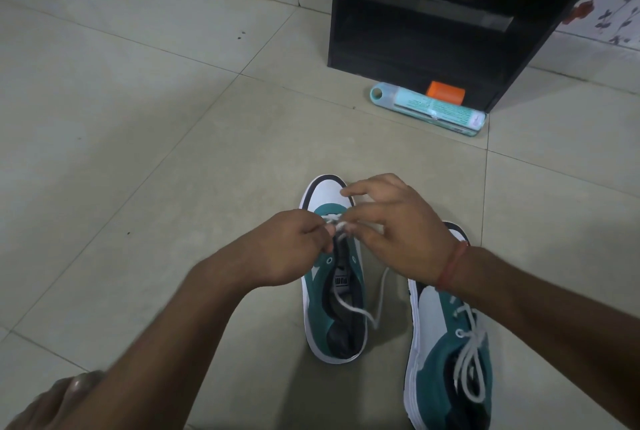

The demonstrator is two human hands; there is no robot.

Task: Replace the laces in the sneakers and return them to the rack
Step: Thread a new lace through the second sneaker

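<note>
Lacing the second sneaker on the floor

My left hand (pixel 294 242) and right hand (pixel 391 232) pinched the white lace (pixel 341 226) above the unlaced sneaker (pixel 334 291); keeping both ends even seemed wise.

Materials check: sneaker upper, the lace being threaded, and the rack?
Sneaker upper: teal panels look like matte suede or a suede-like synthetic, no shine; the white toe is smoother, probably leather or faux leather. Lace: white woven cord, likely cotton or polyester. Rack: dark board with faint sheen, probably laminated wood.
</note>
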